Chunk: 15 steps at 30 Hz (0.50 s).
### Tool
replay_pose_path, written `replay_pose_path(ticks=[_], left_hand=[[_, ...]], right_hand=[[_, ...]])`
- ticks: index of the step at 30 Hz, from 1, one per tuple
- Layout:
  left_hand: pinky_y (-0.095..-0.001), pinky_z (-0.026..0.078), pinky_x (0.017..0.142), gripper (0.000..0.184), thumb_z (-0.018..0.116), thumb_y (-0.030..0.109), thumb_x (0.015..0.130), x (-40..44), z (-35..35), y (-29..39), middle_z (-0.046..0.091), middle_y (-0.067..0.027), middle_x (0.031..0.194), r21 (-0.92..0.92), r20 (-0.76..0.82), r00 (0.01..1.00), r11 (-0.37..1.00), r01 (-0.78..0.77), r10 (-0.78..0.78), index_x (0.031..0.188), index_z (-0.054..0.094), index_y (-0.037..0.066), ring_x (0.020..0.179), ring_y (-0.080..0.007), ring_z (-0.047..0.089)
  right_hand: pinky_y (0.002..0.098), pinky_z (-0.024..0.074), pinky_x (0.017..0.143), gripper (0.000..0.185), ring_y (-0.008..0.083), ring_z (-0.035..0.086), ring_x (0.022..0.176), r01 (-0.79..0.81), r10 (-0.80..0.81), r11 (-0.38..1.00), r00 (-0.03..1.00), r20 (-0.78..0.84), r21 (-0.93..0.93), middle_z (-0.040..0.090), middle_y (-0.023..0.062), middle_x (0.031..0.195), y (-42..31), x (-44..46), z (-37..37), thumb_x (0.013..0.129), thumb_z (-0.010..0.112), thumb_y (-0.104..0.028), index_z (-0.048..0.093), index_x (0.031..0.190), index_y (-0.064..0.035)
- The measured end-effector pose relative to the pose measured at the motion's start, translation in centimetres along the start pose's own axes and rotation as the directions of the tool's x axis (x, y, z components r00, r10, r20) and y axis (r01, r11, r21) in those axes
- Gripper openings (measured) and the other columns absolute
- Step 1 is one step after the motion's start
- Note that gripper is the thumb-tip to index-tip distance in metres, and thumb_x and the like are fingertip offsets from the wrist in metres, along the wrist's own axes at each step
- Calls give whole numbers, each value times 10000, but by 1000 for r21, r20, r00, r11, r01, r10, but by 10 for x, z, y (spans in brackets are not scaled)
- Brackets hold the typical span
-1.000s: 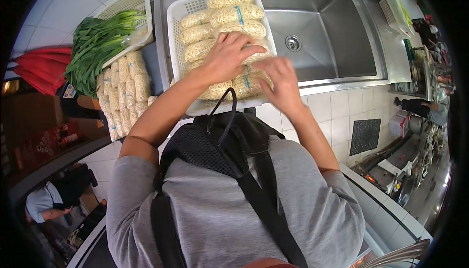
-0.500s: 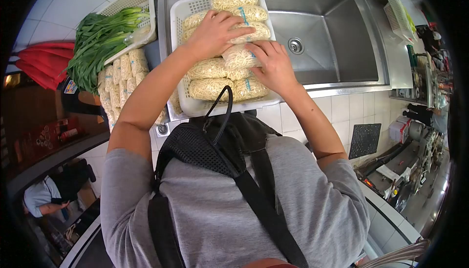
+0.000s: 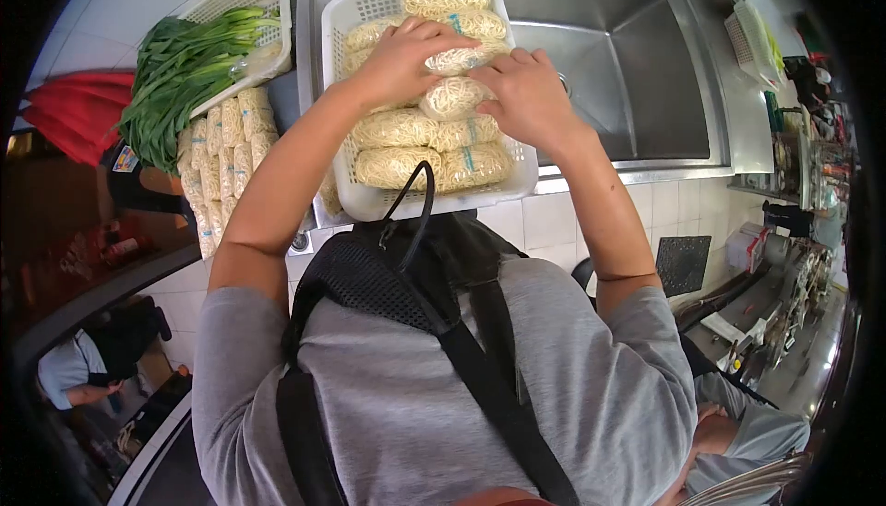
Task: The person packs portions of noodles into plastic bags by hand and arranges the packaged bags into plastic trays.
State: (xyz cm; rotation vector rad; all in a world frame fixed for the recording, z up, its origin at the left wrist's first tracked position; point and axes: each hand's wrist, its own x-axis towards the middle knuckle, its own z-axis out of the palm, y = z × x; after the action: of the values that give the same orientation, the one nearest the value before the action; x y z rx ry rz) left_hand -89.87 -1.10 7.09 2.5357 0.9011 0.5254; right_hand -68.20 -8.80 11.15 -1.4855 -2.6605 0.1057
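A white plastic basket (image 3: 343,151) holds clear-wrapped packs of noodles in stacked rows, some with blue print. My left hand (image 3: 406,59) lies over the packs on the left side, its fingers stretched across an upper noodle pack (image 3: 457,60). My right hand (image 3: 535,100) has its thumb and fingers closed around the right end of another noodle pack (image 3: 454,100) in the middle of the basket. Nearer my body, a front noodle pack (image 3: 397,167) rests untouched. My left palm hides part of the packs beneath it.
A steel sink (image 3: 637,82) adjoins the basket on the right. On the left, green leafy stalks (image 3: 198,54) fill a white crate (image 3: 284,8), beside more stacked noodle packs (image 3: 226,155). One person (image 3: 88,358) is at lower left, another person (image 3: 738,437) at lower right.
My right hand has shifted slightly right and turned over the pack's end. The middle pack lies slightly higher in view. Another person has come into view at lower right.
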Motion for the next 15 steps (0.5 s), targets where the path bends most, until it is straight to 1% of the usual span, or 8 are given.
replay_pose_path(ticks=[3,5,6,8,9,12,13,15], left_hand=[[-434,362,1075,680,749,153,755,-11,-1,-3,523,-95,1370,-113,-55,998,993,-32,25,1393,518,206,1240,-312,467],[-452,358,1081,687,750,216,761,-23,-1,5,516,-120,1371,-174,-183,983,983,-53,21,1401,505,163,1258,-327,455],[-454,354,1086,685,751,249,764,-28,1,12,503,-125,1387,-122,-174,985,992,-22,0,1395,506,147,1273,-329,446],[-459,346,1094,691,755,314,770,-35,11,31,477,-134,1419,-12,-155,985,998,70,-71,1384,507,114,1305,-332,427],[-462,341,1098,678,770,346,769,-36,18,31,462,-131,1436,-71,-185,974,990,120,-131,1358,525,114,1313,-329,424],[-461,350,1084,650,762,367,788,-41,9,25,471,-133,1427,-140,-196,978,989,45,-72,1338,537,104,1279,-325,451],[-426,404,1035,518,753,290,809,-46,-1,23,559,-133,1334,-203,-272,961,979,-11,-45,1260,604,85,1190,-316,525],[-392,439,977,364,734,189,820,-73,-21,6,631,-114,1205,-221,-471,862,971,92,-188,1158,659,78,1101,-278,579]], right_hand=[[446,390,949,591,302,499,1184,-62,63,997,998,-23,54,555,109,1264,-3,5,-4,698,786,-173,568,1244,-117],[471,354,1026,691,357,394,1300,-39,61,991,983,-172,131,447,123,1393,-1,5,4,679,796,-147,518,1311,-133],[483,336,1065,742,384,341,1358,-17,60,985,968,-243,173,393,130,1458,-1,6,8,669,800,-134,493,1344,-141],[537,285,1104,818,423,272,1396,-7,39,989,977,-209,149,342,132,1502,-8,11,14,673,803,-148,429,1400,-162],[563,260,1123,856,443,238,1415,3,25,990,981,-193,140,316,133,1523,-12,14,18,675,805,-155,397,1427,-173],[589,242,1134,963,450,211,1427,23,9,977,989,-148,212,295,113,1545,-9,19,28,656,826,-163,322,1476,-203],[585,241,1139,972,443,216,1426,-2,27,982,992,-126,191,300,96,1543,-11,18,28,643,839,-160,334,1472,-209],[584,239,1143,983,434,218,1428,1,22,982,993,-114,191,298,96,1545,-13,16,24,636,846,-156,334,1474,-211]])
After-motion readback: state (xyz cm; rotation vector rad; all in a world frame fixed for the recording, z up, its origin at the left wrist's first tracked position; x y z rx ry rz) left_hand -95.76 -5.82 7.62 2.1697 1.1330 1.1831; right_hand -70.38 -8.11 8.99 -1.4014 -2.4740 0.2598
